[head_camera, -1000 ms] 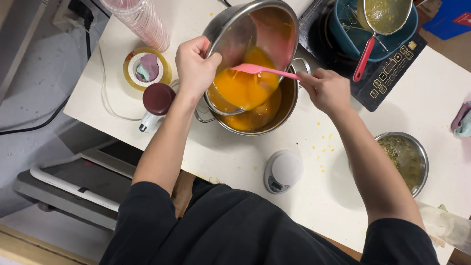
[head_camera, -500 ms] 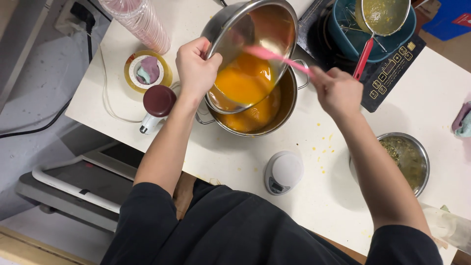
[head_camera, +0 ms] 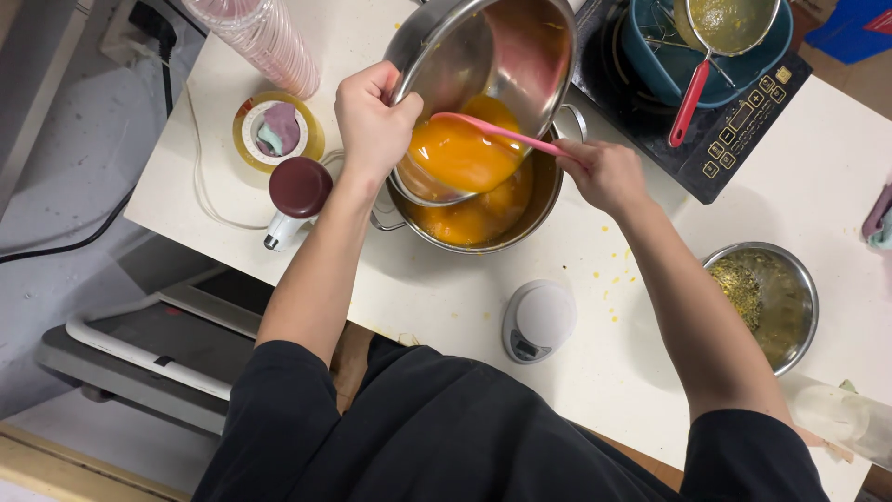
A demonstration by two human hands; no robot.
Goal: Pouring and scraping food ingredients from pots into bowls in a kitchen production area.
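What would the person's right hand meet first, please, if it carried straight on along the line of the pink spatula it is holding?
The right hand points up-left along the pink spatula. Going on, it would probably first meet the rim of the tilted steel bowl, then the orange liquid; depth is unclear.

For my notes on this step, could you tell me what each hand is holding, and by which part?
The left hand grips the tilted steel bowl by its rim; the right hand holds the pink spatula by its handle end.

White table [head_camera: 437,316] under even light, grey floor [head_camera: 65,167], black cable [head_camera: 56,246] trailing left.
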